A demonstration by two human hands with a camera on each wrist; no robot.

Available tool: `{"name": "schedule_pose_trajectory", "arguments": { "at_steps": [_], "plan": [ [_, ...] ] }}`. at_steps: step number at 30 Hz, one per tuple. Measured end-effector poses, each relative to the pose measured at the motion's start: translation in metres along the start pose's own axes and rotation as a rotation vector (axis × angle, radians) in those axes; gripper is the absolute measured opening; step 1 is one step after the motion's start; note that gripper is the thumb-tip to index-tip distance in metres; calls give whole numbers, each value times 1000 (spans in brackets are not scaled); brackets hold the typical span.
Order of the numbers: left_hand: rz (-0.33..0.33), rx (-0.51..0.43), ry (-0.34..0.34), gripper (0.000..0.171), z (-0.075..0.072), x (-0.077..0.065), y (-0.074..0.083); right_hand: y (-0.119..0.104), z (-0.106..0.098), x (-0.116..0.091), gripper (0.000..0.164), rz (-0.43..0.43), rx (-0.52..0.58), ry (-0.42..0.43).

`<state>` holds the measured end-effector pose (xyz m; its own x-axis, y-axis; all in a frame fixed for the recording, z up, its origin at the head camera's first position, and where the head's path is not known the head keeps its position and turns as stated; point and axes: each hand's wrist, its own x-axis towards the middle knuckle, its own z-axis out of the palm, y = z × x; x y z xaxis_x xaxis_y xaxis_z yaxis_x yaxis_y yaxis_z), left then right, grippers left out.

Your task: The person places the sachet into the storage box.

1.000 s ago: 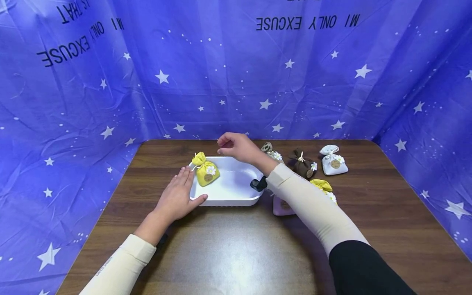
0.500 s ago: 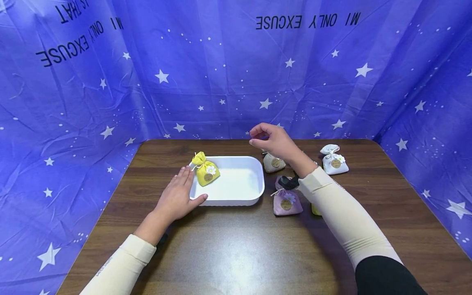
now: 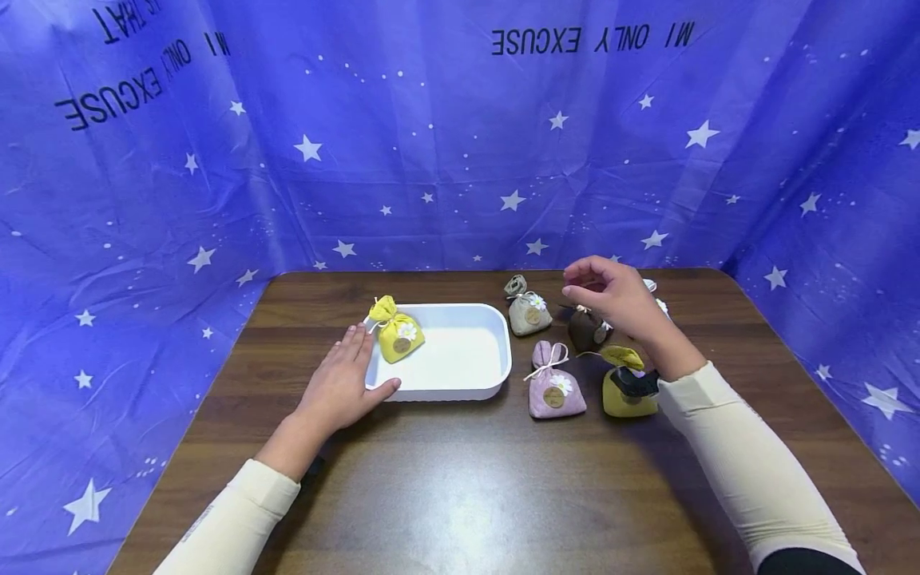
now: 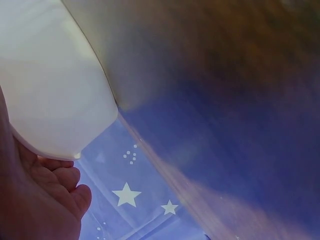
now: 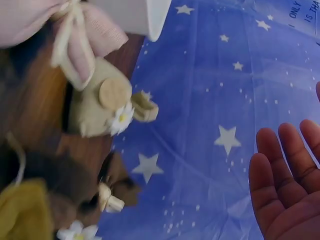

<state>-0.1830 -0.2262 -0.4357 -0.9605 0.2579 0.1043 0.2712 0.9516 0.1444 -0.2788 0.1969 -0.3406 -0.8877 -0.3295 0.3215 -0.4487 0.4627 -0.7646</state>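
Observation:
My left hand (image 3: 343,382) rests against the left end of a white tray (image 3: 477,394), fingers along its side and thumb at the front rim. In the left wrist view its fingers (image 4: 67,177) are right at the tray's edge. A yellow drawstring pouch (image 3: 398,339) with a white flower leans inside the tray's left end. My right hand (image 3: 616,299) hovers above a dark brown pouch (image 3: 585,331), holding nothing, fingers loosely bent. It partly hides a white pouch (image 3: 662,307) behind it. In the right wrist view the fingers (image 5: 295,155) are apart from the pouches.
A beige pouch (image 3: 529,315) and a pink pouch (image 3: 555,395) stand right of the tray. An olive-yellow pouch (image 3: 625,401) sits under the right wrist, partly covered by a black wrist device (image 3: 634,383). Blue starry cloth (image 3: 460,160) surrounds the wooden table (image 3: 431,479).
My right hand has moved right, from above the tray, past the beige pouch, to above the brown pouch. The left hand keeps its place at the tray. The head view shifts slightly.

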Motion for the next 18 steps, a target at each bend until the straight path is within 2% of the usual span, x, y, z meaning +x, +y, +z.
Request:
{"name": "schedule_pose_trajectory", "arguments": {
  "at_steps": [9, 18],
  "plan": [
    [-7, -9, -9, 101, -1, -1, 1, 28, -32, -38, 22, 62, -51, 95],
    [-11, -2, -12, 102, 0, 0, 1, 60, -52, -76, 23, 120, -119, 99]
  ]
}}
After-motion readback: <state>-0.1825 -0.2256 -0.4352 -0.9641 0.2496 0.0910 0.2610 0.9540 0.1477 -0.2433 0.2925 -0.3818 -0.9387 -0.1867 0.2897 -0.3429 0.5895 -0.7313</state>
